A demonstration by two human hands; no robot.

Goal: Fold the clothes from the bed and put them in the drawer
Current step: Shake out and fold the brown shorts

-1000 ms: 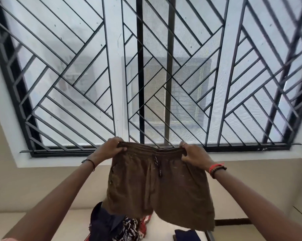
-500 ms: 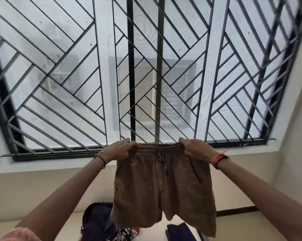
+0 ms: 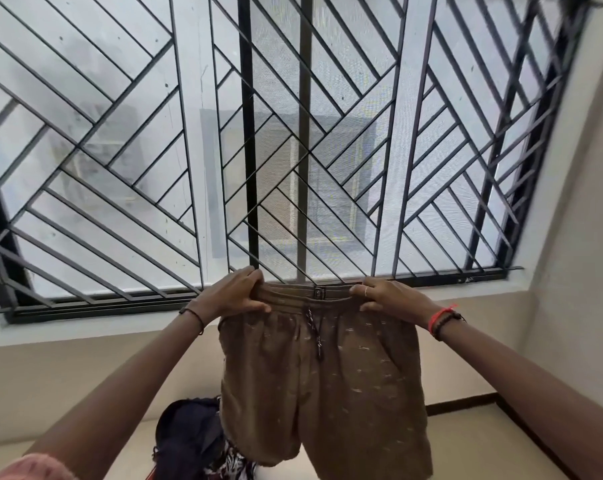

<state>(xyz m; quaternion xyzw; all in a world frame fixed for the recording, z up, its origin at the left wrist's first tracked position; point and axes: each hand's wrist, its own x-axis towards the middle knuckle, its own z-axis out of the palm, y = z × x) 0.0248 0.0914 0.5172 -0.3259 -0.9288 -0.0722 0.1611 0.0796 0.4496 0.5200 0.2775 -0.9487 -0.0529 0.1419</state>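
Brown patterned shorts (image 3: 324,382) with a dark drawstring hang in the air in front of me, legs pointing down. My left hand (image 3: 232,294) grips the waistband at its left end, fingers curled over the top. My right hand (image 3: 388,296) grips the waistband at its right end the same way. Below the shorts a pile of clothes (image 3: 192,441), dark blue with a black-and-white printed piece, lies on a pale surface. The drawer is not in view.
A large window with a black diagonal metal grille (image 3: 293,150) fills the wall ahead, above a white sill (image 3: 85,327). A beige wall (image 3: 577,237) closes the right side. A dark skirting line (image 3: 463,403) runs along its base.
The view has tilted and swung slightly; the shorts hang a little more squarely. Both hands keep hold of the waistband, now nearer the middle of the view.
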